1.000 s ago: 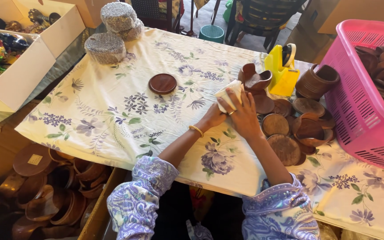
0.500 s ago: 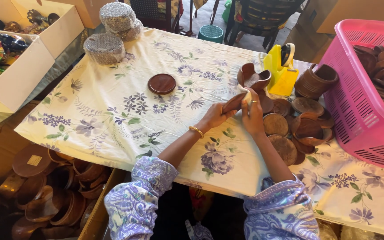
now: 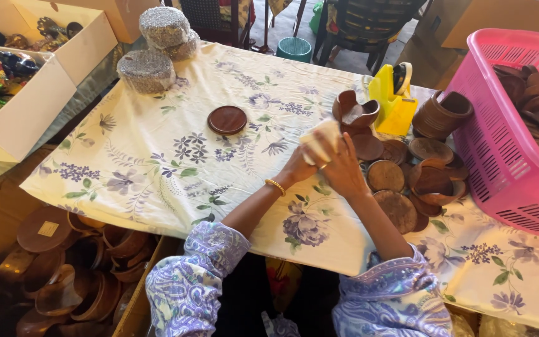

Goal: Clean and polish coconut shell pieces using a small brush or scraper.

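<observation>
Your two hands meet over the middle of the worktop (image 3: 157,162), which is covered by a cream cloth printed with purple flowers. Between them you hold a pale, cream-coloured cloth pad (image 3: 319,138), bunched and soft-looking, raised just above the worktop beside the pile of wooden pieces. Your left hand (image 3: 299,167), with a gold bangle at the wrist, closes around the pad from below, and your right hand (image 3: 343,167) curls over it from the side, fingers bent and pressed against it. Whatever lies inside the pad is hidden by the fingers, so you cannot tell whether a wooden piece is wrapped in it. Just right of your hands lie round brown wooden discs (image 3: 400,184), some flat and some overlapping, with curved wooden holders (image 3: 355,112) behind them. A single dark disc (image 3: 227,120) sits alone farther left on the worktop. A yellow tape dispenser (image 3: 394,100) stands behind the pile, and a pink plastic basket (image 3: 500,162) holding more brown pieces is cut off at the right edge. Silvery wrapped round stacks (image 3: 148,68) rest at the far left corner, near open cardboard boxes (image 3: 26,118).
</observation>
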